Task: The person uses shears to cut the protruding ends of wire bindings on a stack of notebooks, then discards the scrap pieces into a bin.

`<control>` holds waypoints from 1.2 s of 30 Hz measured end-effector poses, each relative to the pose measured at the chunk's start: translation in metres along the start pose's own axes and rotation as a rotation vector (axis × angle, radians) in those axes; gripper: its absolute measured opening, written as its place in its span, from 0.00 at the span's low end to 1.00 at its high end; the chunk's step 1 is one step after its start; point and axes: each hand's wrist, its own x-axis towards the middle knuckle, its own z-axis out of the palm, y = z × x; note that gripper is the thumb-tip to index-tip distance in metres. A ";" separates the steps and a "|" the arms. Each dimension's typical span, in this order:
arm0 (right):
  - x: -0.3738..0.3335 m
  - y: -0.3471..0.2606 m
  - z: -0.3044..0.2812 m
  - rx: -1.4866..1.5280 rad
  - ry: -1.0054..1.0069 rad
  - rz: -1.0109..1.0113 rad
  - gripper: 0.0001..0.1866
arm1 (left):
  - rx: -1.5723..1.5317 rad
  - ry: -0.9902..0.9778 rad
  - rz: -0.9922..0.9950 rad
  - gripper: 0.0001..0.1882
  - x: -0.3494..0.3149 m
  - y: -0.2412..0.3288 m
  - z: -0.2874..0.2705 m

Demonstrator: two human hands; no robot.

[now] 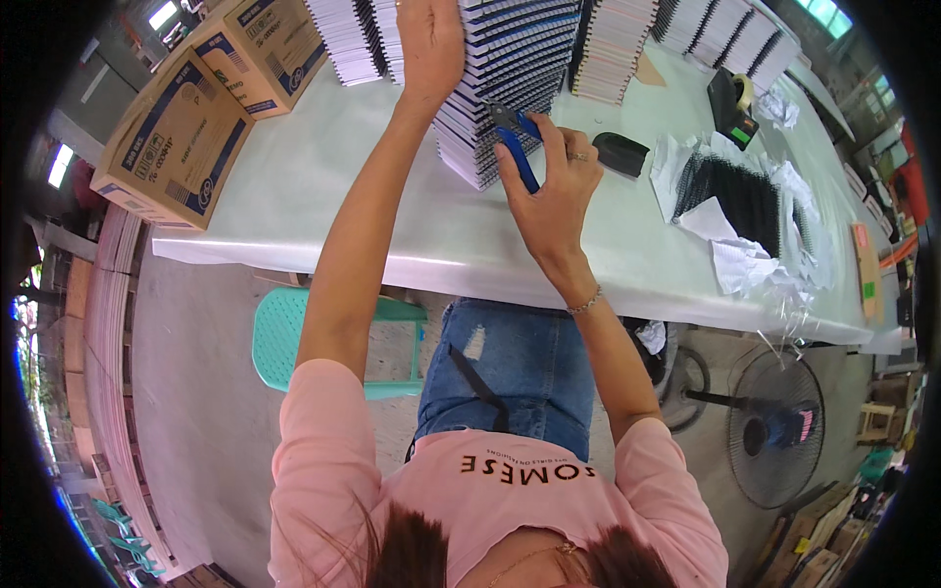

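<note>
A tall stack of spiral-bound notebooks (pixel 466 147) stands at the table's middle, its dark coil edges toward my right. My left hand (pixel 431 54) lies against the upper left side of this stack; its fingers run out of the picture at the top. In my right hand (pixel 561 176) is a pair of cutting pliers (pixel 512 137) with blue handles, gripped between thumb and fingers. The metal jaws point up and left, at the coil edges. Whether they touch a coil is too small to tell.
More spiral-bound notebooks (pixel 613 59) stand behind. Two cardboard boxes (pixel 176 137) are at the left. Right of my hand lie a black curved piece (pixel 620 154), a pile of black coils (pixel 730 201) on crumpled paper and a tape dispenser (pixel 733 106). A green stool (pixel 279 338) and a fan (pixel 774 426) stand below.
</note>
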 end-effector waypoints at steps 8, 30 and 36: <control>-0.001 -0.003 0.004 0.034 0.010 0.010 0.27 | 0.020 -0.016 -0.033 0.29 0.000 -0.002 -0.002; 0.001 -0.004 0.007 -0.012 0.038 -0.037 0.27 | 0.080 -0.089 0.052 0.32 0.000 -0.005 -0.006; 0.002 -0.004 0.007 0.079 0.012 0.020 0.22 | 0.088 -0.073 0.075 0.33 0.000 -0.006 -0.004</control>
